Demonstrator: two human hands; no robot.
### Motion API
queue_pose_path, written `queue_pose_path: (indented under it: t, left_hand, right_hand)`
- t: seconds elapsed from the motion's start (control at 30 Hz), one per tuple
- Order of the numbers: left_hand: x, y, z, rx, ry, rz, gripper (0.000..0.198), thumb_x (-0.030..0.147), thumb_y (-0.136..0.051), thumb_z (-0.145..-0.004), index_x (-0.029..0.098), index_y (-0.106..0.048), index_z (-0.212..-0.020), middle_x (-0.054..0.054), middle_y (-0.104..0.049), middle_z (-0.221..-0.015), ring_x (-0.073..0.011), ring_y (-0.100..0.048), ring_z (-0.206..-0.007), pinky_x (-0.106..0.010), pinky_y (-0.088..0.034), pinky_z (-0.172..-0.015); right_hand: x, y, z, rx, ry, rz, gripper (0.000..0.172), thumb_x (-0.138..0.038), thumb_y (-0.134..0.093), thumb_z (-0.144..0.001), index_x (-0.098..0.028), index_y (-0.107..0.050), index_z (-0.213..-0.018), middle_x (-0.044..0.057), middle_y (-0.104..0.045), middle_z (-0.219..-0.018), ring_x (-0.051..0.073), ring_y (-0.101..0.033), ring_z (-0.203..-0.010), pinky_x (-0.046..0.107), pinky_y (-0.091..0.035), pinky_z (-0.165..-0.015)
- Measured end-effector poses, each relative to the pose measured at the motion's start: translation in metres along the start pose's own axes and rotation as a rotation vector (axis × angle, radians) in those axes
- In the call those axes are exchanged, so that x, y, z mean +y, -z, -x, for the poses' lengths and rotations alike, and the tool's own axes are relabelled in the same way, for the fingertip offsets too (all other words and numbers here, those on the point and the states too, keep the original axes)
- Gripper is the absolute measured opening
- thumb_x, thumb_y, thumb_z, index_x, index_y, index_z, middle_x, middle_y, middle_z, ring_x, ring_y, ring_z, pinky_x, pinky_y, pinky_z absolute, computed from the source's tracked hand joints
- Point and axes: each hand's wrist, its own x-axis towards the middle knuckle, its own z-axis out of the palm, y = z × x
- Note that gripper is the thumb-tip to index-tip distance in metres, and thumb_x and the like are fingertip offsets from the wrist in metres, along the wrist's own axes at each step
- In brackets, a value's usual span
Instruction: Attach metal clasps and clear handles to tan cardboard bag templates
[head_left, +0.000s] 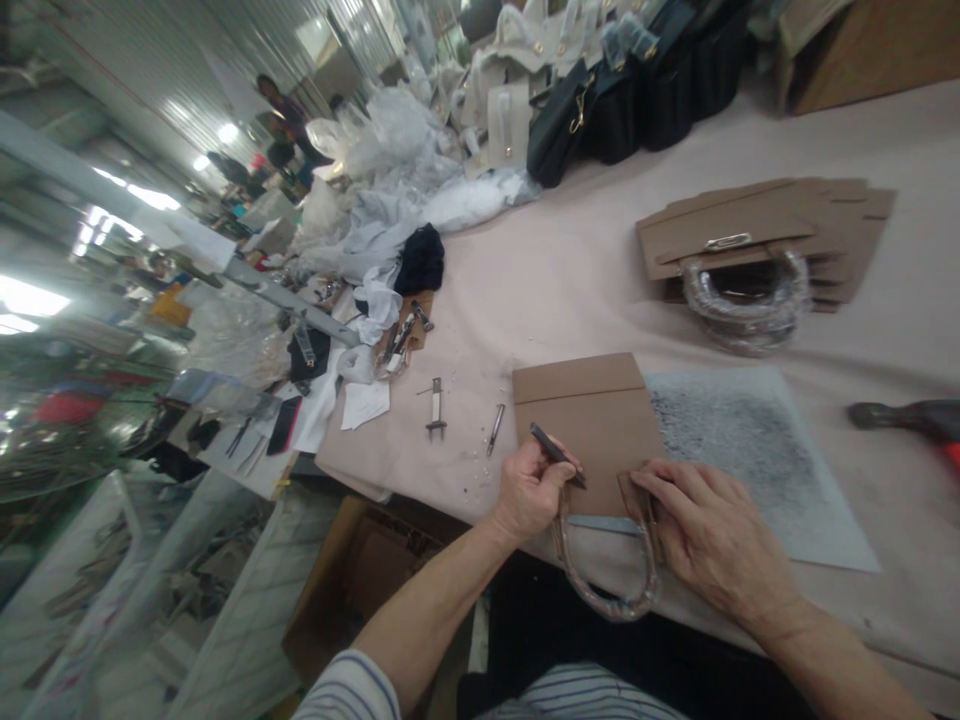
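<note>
A brown leather bag panel [592, 425] lies at the table's near edge, with a plastic-wrapped bag handle [611, 605] looping toward me over the edge. My left hand [529, 490] is closed round a dark pen-like tool [551, 450], its tip slanting down to the panel near the handle's left end. At the handle's right end, my right hand [712, 530] grips the brown tab with thumb and fingers; the fingers partly hide it. Under the panel's right side lies a pale, dark-speckled board [757, 460].
To the right lies a hammer [900, 415]. Stacked brown panels [735, 220] with a wrapped handle lie farther back. Left of the panel are a slim metal rod [496, 430] and a divider-like tool [436, 405]. Black bags [559, 125] and plastic wrap [405, 210] line the back.
</note>
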Motion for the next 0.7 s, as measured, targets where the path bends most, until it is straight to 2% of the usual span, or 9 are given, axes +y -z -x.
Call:
queue_pose_path:
  t: [0.13,0.37,0.5,0.7]
  left_hand:
    - [0.0017,0.0001,-0.0026,-0.003,0.061,0.036,0.024,0.035,-0.070,-0.087,0.015,-0.058,-0.093,-0.006,-0.072,-0.082,-0.0158,-0.070,-0.074,-0.029,-0.061,-0.073]
    - [0.0027,0.0010,0.0036,-0.018,-0.108,-0.133,0.013,0.027,-0.064,-0.090,0.015,-0.061,-0.096,-0.007,-0.074,-0.084,-0.0161,-0.071,-0.074,-0.028,-0.060,-0.072]
    - [0.0055,0.0002,0.0047,-0.023,-0.149,-0.223,0.010,0.024,-0.063,-0.090,0.015,-0.063,-0.094,-0.008,-0.074,-0.084,-0.0163,-0.070,-0.074,-0.028,-0.060,-0.071]
    - [0.0005,-0.0018,0.0026,0.006,-0.016,-0.018,0.019,0.031,-0.069,-0.087,0.015,-0.061,-0.094,-0.007,-0.075,-0.084,-0.0171,-0.073,-0.077,-0.031,-0.063,-0.074]
  right_hand:
    - [0.0001,-0.0006,0.0008,0.004,-0.002,0.003,0.032,-0.010,-0.046,-0.088,-0.018,-0.060,-0.115,0.010,-0.066,-0.110,0.027,-0.057,-0.098,0.043,-0.043,-0.083]
    - [0.0000,-0.0004,-0.0006,0.007,0.023,0.032,0.031,-0.008,-0.045,-0.089,-0.017,-0.058,-0.116,0.011,-0.064,-0.110,0.027,-0.055,-0.097,0.042,-0.042,-0.083]
    - [0.0001,-0.0012,0.0001,-0.021,-0.006,0.014,0.031,-0.010,-0.046,-0.090,-0.018,-0.058,-0.117,0.010,-0.064,-0.112,0.027,-0.055,-0.098,0.042,-0.042,-0.084]
    - [-0.0003,-0.0005,0.0012,-0.013,-0.009,0.002,0.031,-0.010,-0.046,-0.089,-0.018,-0.060,-0.116,0.011,-0.065,-0.112,0.028,-0.056,-0.099,0.044,-0.043,-0.084]
